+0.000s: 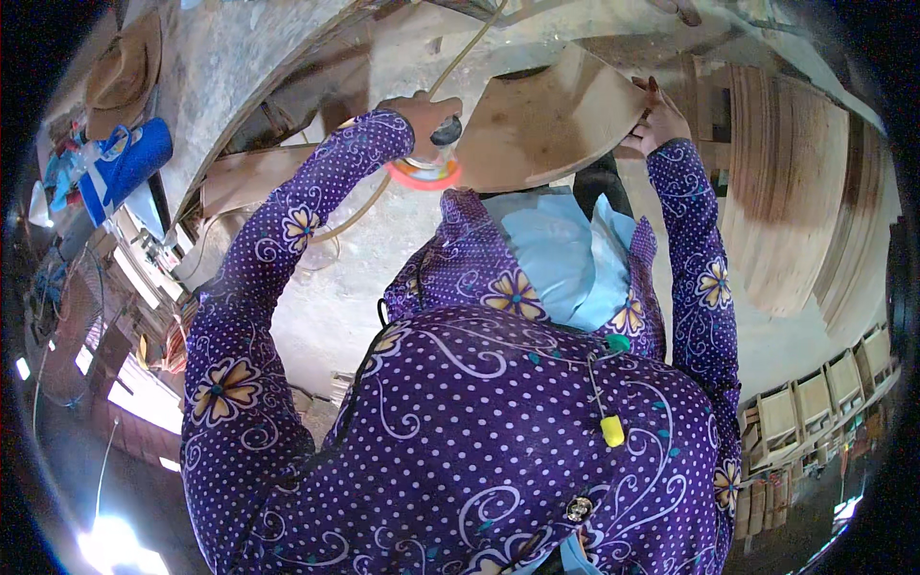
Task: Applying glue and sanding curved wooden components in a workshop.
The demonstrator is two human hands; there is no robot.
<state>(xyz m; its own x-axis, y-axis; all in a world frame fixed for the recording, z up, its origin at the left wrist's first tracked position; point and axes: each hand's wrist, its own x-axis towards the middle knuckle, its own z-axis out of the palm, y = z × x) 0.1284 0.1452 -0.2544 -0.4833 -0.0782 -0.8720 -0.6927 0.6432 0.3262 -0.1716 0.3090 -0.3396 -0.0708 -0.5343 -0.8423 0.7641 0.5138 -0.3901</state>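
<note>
My left hand (420,117) is wrapped round a small air sander (445,134) with an orange-red disc pad (426,176). The sander is just left of a curved brown wooden panel (541,120), whose left edge is close to the pad; I cannot tell whether they touch. At the panel's right end, my right hand (663,123) grips the edge, fingers pointing up along it. A light blue cloth (551,254) lies across my lap, below the panel. A yellowish air hose (470,43) runs up behind my left hand.
Stacked curved wooden boards (781,182) stand at the right. Wooden frames (810,407) line up at lower right. A blue container (134,168) and a brown hat (125,77) are at upper left. More hose (359,211) hangs below my left forearm.
</note>
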